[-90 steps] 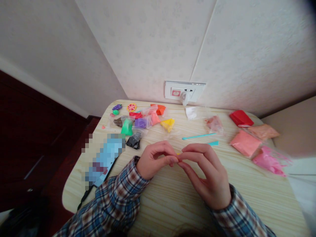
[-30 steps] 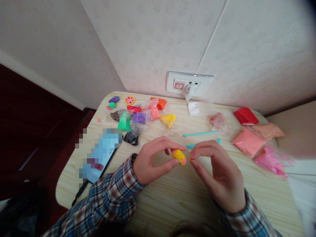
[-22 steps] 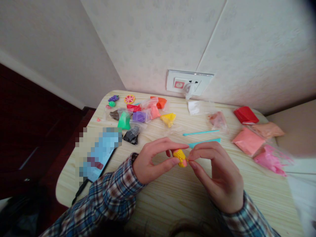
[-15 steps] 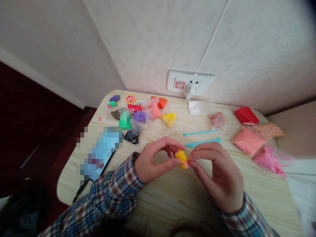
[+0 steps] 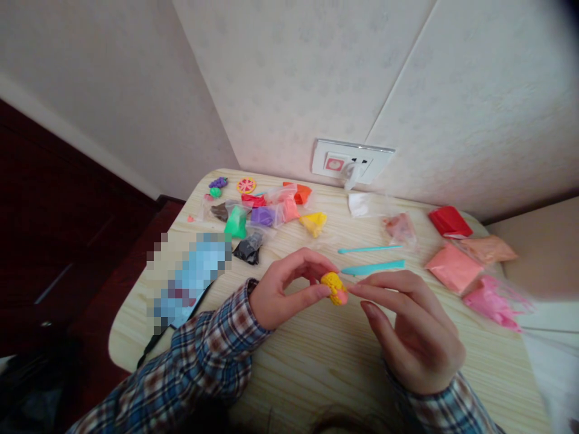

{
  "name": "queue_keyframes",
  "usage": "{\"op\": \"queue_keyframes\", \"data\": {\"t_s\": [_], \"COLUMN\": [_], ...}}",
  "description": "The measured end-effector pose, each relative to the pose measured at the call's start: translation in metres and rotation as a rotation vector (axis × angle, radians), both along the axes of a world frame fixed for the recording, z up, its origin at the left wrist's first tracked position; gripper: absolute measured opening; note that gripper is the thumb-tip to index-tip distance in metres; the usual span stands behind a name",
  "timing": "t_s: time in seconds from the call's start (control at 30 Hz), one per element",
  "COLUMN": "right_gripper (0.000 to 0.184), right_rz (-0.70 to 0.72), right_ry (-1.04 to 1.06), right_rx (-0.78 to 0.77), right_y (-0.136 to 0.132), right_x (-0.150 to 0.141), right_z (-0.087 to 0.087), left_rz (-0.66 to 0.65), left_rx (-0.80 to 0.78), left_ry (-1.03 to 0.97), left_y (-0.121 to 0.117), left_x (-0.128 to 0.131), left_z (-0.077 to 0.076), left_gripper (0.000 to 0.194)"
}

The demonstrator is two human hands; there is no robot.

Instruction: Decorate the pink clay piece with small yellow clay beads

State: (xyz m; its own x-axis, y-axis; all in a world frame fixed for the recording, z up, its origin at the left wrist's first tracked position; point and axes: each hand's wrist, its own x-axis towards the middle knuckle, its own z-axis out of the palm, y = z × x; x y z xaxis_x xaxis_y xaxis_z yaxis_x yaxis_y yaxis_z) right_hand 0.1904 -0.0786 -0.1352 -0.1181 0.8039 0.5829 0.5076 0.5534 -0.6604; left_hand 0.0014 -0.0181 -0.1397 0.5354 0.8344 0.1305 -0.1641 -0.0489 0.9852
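My left hand [image 5: 288, 290] holds a small yellow clay piece [image 5: 333, 286] between thumb and fingers. Its surface is bumpy, and a pink patch shows at its lower right. My right hand [image 5: 418, 331] is open beside it, with thumb and index finger apart. The right index fingertip reaches the right side of the clay and seems to touch it. Just behind the fingers lie a flat turquoise modelling tool [image 5: 373, 267] and a thin turquoise stick tool [image 5: 368, 249].
Several clay bags lie behind: green [image 5: 236, 223], purple [image 5: 262, 216], black [image 5: 247, 249] and yellow [image 5: 313, 223]. More stand right, including red [image 5: 449, 222] and pink [image 5: 495, 303]. Clay grapes [image 5: 218, 182] and a round slice [image 5: 246, 185] sit far left. A blurred-out phone-like object [image 5: 192, 277] lies left.
My right thumb and index finger have parted, and the right hand has moved slightly right and down. My left hand keeps hold of the clay piece. The view has shifted a little.
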Motion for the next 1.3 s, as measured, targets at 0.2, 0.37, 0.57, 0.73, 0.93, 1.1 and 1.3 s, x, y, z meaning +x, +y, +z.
{"op": "queue_keyframes", "data": {"t_s": [0.2,0.37,0.57,0.73,0.93,1.1,1.3], "right_gripper": [0.049,0.038,0.016,0.011,0.009,0.01,0.007], "right_rz": [0.025,-0.096,-0.133,-0.122,-0.092,-0.097,-0.001], "right_ry": [-0.096,-0.097,-0.323,-0.453,-0.439,-0.282,0.591], "right_rx": [0.028,-0.055,-0.156,-0.196,-0.223,-0.223,-0.408], "right_y": [0.001,0.005,0.02,0.03,0.032,0.027,0.022], "right_x": [0.002,-0.001,-0.028,-0.053,-0.057,-0.043,-0.021], "right_z": [0.003,-0.007,-0.031,-0.031,-0.032,-0.03,-0.022], "left_rz": [0.009,0.176,0.44,0.44,0.419,0.253,-0.186], "left_rx": [-0.024,0.013,0.035,-0.013,-0.192,-0.344,-0.353], "left_ry": [-0.056,-0.171,-0.258,-0.274,-0.342,-0.411,-0.271], "left_y": [0.001,0.01,0.02,0.019,0.019,0.022,0.021], "left_x": [0.0,-0.003,-0.008,-0.01,-0.01,-0.014,-0.013], "left_z": [0.0,-0.001,-0.011,-0.012,-0.007,-0.007,-0.003], "left_gripper": [0.022,0.017,0.016,0.019,0.023,0.02,0.026]}}
